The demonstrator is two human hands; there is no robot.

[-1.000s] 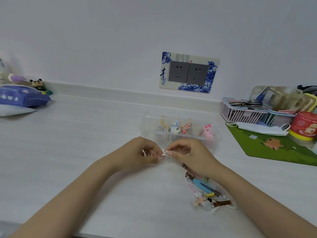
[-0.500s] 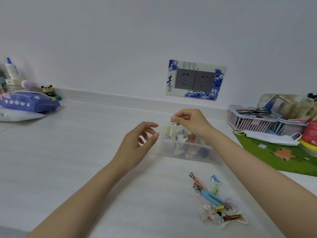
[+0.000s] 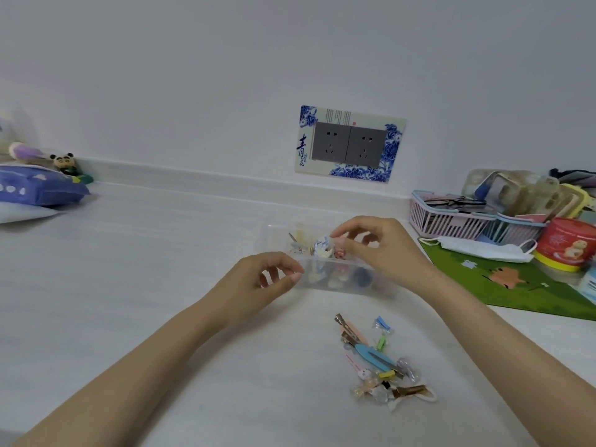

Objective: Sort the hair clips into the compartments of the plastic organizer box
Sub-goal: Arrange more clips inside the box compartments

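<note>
The clear plastic organizer box [image 3: 271, 228] stands mid-table with several clips in its compartments, among them a blue-and-white clip [image 3: 322, 246] and a small silver clip [image 3: 295, 241] at the left end. My right hand [image 3: 383, 250] hovers low over the box, fingers spread, thumb and forefinger near the blue-and-white clip, nothing visibly held. My left hand [image 3: 264, 280] rests at the box's near left corner, fingers loosely curled, thumb tip touching the rim. A pile of loose hair clips [image 3: 377, 359] lies on the table in front of the box.
To the right lie a green mat [image 3: 516, 285], a white face mask [image 3: 477, 248], a pink basket [image 3: 451, 219] and a red tin [image 3: 567, 243]. A purple pack [image 3: 38, 188] and a panda figure [image 3: 64, 161] sit far left. A socket panel [image 3: 350, 143] is on the wall.
My right hand dropped from above the box down into it, and the small silver clip it held is no longer between its fingers. My left hand moved up to the box's corner.
</note>
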